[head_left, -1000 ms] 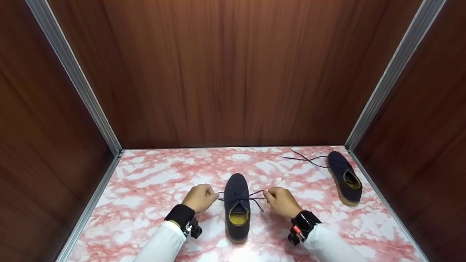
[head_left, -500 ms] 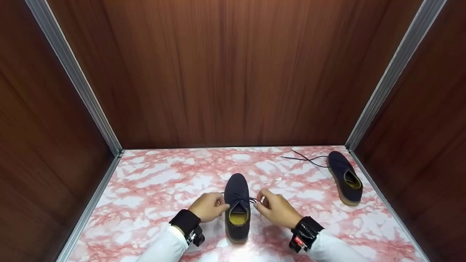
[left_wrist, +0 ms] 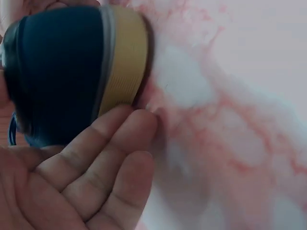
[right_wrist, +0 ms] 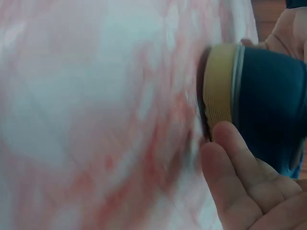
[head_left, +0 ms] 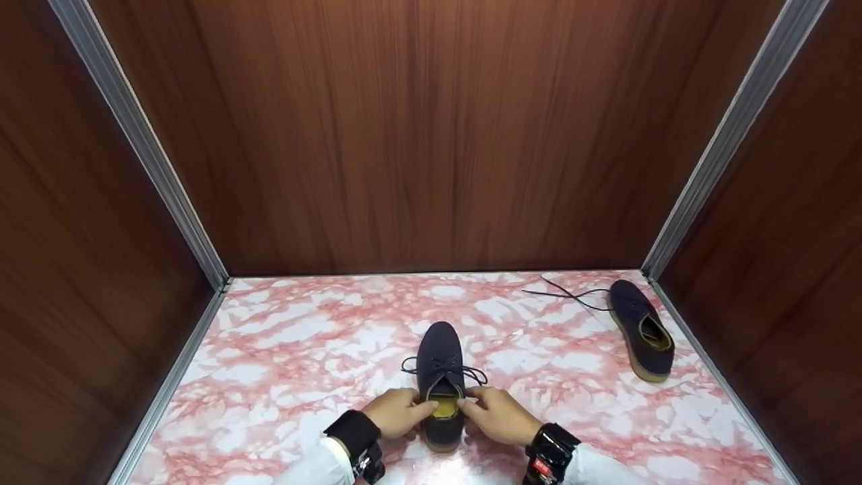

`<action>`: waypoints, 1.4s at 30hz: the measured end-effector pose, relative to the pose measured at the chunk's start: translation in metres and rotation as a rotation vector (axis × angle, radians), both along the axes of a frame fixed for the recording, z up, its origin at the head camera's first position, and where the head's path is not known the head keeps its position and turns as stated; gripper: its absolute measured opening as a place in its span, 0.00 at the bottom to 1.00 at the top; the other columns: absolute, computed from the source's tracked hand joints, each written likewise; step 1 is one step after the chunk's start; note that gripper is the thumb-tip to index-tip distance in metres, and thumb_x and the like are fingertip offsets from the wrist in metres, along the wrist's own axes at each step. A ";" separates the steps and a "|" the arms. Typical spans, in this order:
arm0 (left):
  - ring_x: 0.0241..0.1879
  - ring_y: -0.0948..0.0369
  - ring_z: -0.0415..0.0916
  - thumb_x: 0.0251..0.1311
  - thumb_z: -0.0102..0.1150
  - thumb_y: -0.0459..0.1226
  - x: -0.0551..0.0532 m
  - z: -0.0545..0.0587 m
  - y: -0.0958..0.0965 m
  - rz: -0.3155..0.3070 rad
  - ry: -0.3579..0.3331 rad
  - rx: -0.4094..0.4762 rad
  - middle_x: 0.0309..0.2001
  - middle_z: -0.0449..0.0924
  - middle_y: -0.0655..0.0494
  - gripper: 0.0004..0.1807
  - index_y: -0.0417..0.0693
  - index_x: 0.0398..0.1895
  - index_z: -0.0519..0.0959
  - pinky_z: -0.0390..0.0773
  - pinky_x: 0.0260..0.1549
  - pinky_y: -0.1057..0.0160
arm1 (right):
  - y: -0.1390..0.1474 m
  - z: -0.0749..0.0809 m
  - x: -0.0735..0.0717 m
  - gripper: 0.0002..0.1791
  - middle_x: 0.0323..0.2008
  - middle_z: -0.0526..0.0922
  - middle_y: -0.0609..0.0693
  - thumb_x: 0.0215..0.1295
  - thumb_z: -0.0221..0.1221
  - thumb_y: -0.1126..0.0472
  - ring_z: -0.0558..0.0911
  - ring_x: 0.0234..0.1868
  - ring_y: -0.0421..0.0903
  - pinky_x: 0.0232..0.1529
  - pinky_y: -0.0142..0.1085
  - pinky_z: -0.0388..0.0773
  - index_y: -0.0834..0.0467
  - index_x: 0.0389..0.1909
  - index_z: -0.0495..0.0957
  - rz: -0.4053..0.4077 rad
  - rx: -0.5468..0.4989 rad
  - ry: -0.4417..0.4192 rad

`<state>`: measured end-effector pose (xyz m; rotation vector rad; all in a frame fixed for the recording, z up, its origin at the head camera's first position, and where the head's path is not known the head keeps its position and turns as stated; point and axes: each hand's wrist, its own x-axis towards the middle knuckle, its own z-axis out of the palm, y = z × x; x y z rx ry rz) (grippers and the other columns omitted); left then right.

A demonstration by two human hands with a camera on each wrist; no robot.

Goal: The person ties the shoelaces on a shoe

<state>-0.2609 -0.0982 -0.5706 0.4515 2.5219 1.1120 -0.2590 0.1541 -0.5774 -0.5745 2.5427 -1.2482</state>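
A dark navy lace-up shoe (head_left: 440, 341) with a yellow insole stands on the table, toe pointing away. Its lace (head_left: 475, 374) is tied, with loops lying out to both sides. At the left of the opening my left hand (head_left: 396, 412) grips the shoe's side, thumb over the collar. My right hand (head_left: 500, 415) holds the opposite side in the same way. Both wrist views show fingers (left_wrist: 136, 127) along the tan sole (left_wrist: 127, 57) and the blue-looking heel (right_wrist: 268, 96); the thumbs are mostly out of those views.
A second navy shoe (head_left: 633, 316) stands at the far right near the side wall, its long untied laces (head_left: 569, 294) spread leftward. Brown wood-grain panels (head_left: 431, 135) with metal edge strips enclose the pink-and-white marbled table (head_left: 303, 330) at the back and sides.
Both hands have let go of the lace and moved nearer, down to the shoe's opening, where they grip its sides. The lace loops now lie loose beside the shoe.
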 end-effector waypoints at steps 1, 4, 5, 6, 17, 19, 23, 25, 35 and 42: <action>0.23 0.54 0.86 0.72 0.55 0.57 0.001 -0.001 0.001 0.001 0.002 0.012 0.27 0.88 0.48 0.22 0.50 0.36 0.82 0.80 0.29 0.62 | -0.001 -0.001 0.001 0.26 0.37 0.90 0.52 0.79 0.55 0.49 0.89 0.32 0.49 0.36 0.36 0.84 0.67 0.61 0.78 -0.003 -0.018 -0.007; 0.22 0.60 0.83 0.71 0.55 0.57 0.003 -0.004 0.005 0.010 0.048 0.007 0.27 0.88 0.51 0.21 0.50 0.36 0.82 0.80 0.30 0.62 | -0.004 -0.003 0.003 0.26 0.36 0.90 0.52 0.78 0.55 0.48 0.89 0.31 0.51 0.36 0.35 0.83 0.66 0.62 0.78 -0.013 -0.043 -0.008; 0.23 0.63 0.81 0.71 0.54 0.57 0.004 -0.005 0.005 0.012 0.076 -0.007 0.27 0.87 0.53 0.20 0.51 0.35 0.82 0.80 0.31 0.61 | -0.005 -0.002 0.003 0.26 0.35 0.90 0.50 0.78 0.56 0.48 0.88 0.31 0.49 0.36 0.34 0.82 0.65 0.62 0.78 -0.018 -0.032 0.007; 0.24 0.64 0.79 0.71 0.54 0.56 0.003 -0.005 0.006 0.017 0.103 -0.022 0.27 0.86 0.55 0.20 0.51 0.34 0.82 0.79 0.31 0.61 | -0.007 -0.002 0.003 0.26 0.34 0.89 0.49 0.78 0.56 0.47 0.88 0.31 0.47 0.36 0.33 0.81 0.65 0.62 0.78 -0.023 -0.023 0.019; 0.30 0.61 0.76 0.66 0.54 0.51 -0.013 0.001 0.010 0.095 0.220 -0.085 0.29 0.83 0.55 0.16 0.51 0.31 0.81 0.78 0.33 0.57 | -0.015 0.006 -0.013 0.25 0.42 0.89 0.51 0.78 0.55 0.46 0.83 0.39 0.39 0.47 0.40 0.83 0.59 0.63 0.80 -0.084 0.027 0.107; 0.32 0.59 0.79 0.66 0.54 0.51 -0.016 0.002 0.011 0.113 0.238 -0.076 0.32 0.86 0.52 0.16 0.50 0.33 0.82 0.80 0.35 0.55 | -0.018 0.007 -0.019 0.24 0.38 0.88 0.51 0.78 0.55 0.47 0.82 0.35 0.39 0.40 0.39 0.83 0.60 0.63 0.80 -0.098 0.018 0.102; 0.36 0.55 0.83 0.67 0.54 0.49 -0.024 0.004 0.015 0.165 0.260 -0.053 0.37 0.88 0.46 0.16 0.46 0.39 0.82 0.82 0.38 0.51 | -0.024 0.008 -0.031 0.24 0.27 0.82 0.46 0.78 0.55 0.49 0.77 0.25 0.39 0.27 0.35 0.77 0.61 0.64 0.79 -0.143 -0.004 0.080; 0.36 0.54 0.83 0.69 0.53 0.47 -0.029 0.005 0.018 0.193 0.273 -0.056 0.38 0.88 0.43 0.16 0.43 0.40 0.81 0.81 0.38 0.51 | -0.028 0.008 -0.038 0.25 0.25 0.79 0.44 0.78 0.55 0.50 0.76 0.24 0.38 0.25 0.33 0.75 0.63 0.65 0.78 -0.167 -0.015 0.082; 0.34 0.50 0.84 0.67 0.50 0.44 -0.087 -0.036 0.014 0.352 0.275 -0.090 0.36 0.88 0.42 0.16 0.41 0.36 0.81 0.81 0.36 0.47 | -0.058 0.002 -0.073 0.29 0.35 0.88 0.59 0.79 0.54 0.54 0.86 0.30 0.48 0.37 0.42 0.85 0.67 0.73 0.69 -0.285 -0.080 0.015; 0.43 0.40 0.87 0.68 0.51 0.43 -0.083 0.009 0.015 0.463 0.209 -0.117 0.41 0.88 0.35 0.19 0.35 0.38 0.82 0.83 0.44 0.43 | -0.080 0.002 -0.088 0.26 0.60 0.83 0.68 0.79 0.54 0.53 0.82 0.63 0.62 0.67 0.56 0.76 0.68 0.66 0.76 -0.401 -0.063 0.071</action>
